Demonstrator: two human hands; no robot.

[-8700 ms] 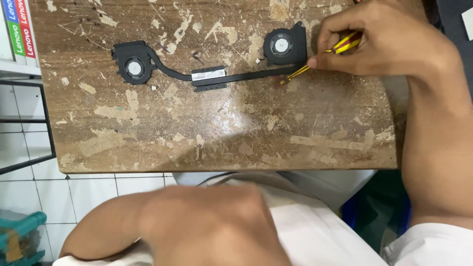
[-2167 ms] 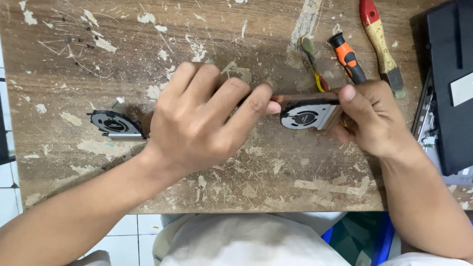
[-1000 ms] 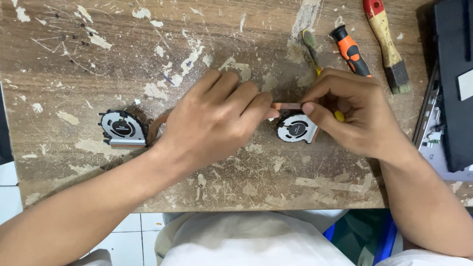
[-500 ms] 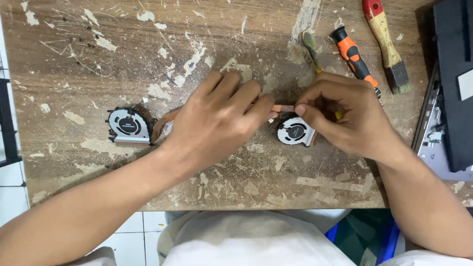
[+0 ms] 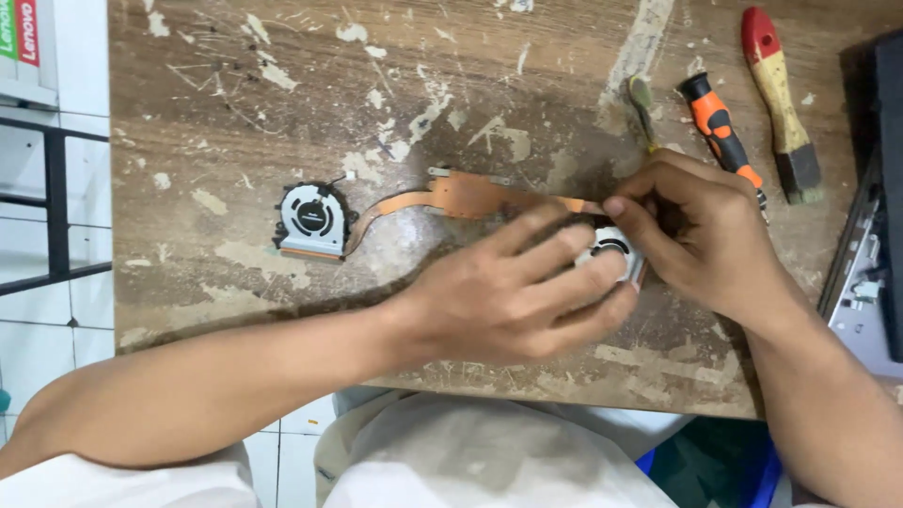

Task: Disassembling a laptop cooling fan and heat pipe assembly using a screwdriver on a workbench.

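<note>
**Both hands close on the right-hand fan of a twin-fan cooler**

A laptop cooling assembly lies on a worn brown wooden table [image 5: 235, 122] flecked with pale paint. The assembly is a flat copper-coloured heat pipe [image 5: 470, 196] joining two small round grey fans. The left-hand fan [image 5: 313, 220] sits uncovered on the tabletop, blades facing up, touched by nobody. The right-hand fan [image 5: 609, 252] is mostly hidden under the two hands.

The left hand [image 5: 513, 296] reaches in from the lower left, its fingers stretched across the near side of that fan and the thumb curled below it, so the fan body is gripped between them. The right hand [image 5: 701, 235] comes from the right, fingers bunched and fingertips pressed down where the copper pipe meets the fan; whether it pinches anything small there cannot be told.

Beyond the right hand lie three tools: an olive-handled small tool [image 5: 643, 108], an orange-and-black screwdriver [image 5: 717, 127] whose tip end runs beneath the fingers, and a paintbrush with a red and yellow wooden handle [image 5: 776, 94]. At the right edge of the table rests an opened black laptop chassis [image 5: 870, 282], its grey inner frame exposed; what sits inside it is too cropped to make out. White tiled floor [image 5: 42, 320] shows on the left.
</note>
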